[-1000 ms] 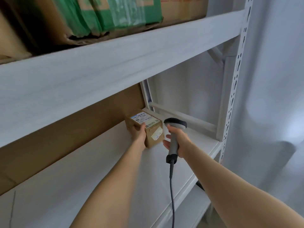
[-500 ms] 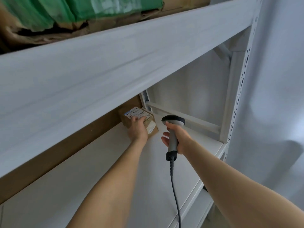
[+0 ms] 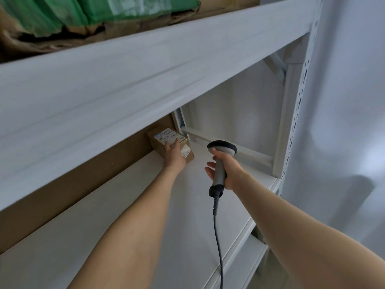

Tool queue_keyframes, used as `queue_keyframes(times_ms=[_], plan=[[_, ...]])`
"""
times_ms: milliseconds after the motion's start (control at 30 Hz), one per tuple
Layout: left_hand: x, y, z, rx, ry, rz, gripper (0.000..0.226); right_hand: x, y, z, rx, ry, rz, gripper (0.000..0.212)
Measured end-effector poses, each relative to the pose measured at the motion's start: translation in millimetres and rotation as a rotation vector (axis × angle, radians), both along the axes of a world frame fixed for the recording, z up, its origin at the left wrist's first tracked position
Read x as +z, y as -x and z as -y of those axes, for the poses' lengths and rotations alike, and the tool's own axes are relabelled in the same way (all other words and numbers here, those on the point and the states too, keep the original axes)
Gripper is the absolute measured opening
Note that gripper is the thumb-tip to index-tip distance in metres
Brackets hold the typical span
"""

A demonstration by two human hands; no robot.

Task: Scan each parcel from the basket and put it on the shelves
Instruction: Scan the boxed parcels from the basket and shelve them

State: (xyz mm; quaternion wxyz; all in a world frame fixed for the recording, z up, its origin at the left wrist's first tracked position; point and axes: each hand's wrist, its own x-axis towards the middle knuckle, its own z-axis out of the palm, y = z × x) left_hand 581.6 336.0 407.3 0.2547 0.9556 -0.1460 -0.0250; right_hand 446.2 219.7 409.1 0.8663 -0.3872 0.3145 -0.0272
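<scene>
A small brown cardboard parcel [image 3: 160,135] with a white label on top sits at the back of the white shelf [image 3: 129,207], against a brown cardboard backing. My left hand [image 3: 174,155] lies on the parcel's near side, fingers spread over its top edge. To its right, my right hand [image 3: 228,170] grips the handle of a grey barcode scanner [image 3: 221,161] held upright above the shelf, its black cable hanging down.
A thick white shelf board [image 3: 145,69] runs overhead, carrying cardboard boxes and green wrapped packs [image 3: 93,11]. A perforated white upright post [image 3: 300,97] and a crossbar stand at the right. A white wall lies beyond. A lower shelf edge shows at bottom right.
My left hand has pushed the parcel farther back into the shelf corner. The right hand with the scanner stayed beside it. The view has tilted, so the upper shelf covers more of the parcel.
</scene>
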Motion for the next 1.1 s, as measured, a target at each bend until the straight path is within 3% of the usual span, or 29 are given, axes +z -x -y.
queue_keyframes(times_ms=[200,433,767,1100], plan=[[20,50,19,-0.018,-0.018,0.138,0.043,12,48,3,-0.062,-0.01,0.033,0.028],[26,165,59,-0.163,-0.017,0.174,0.037,-4,166,20,-0.181,-0.036,0.064,0.017],[-48,405,117,-0.425,-0.102,-0.057,0.033,-77,414,55,-0.477,-0.149,-0.018,0.004],[-148,581,164,-0.675,-0.26,-0.319,0.032,-174,597,78,-0.802,-0.248,-0.226,0.012]])
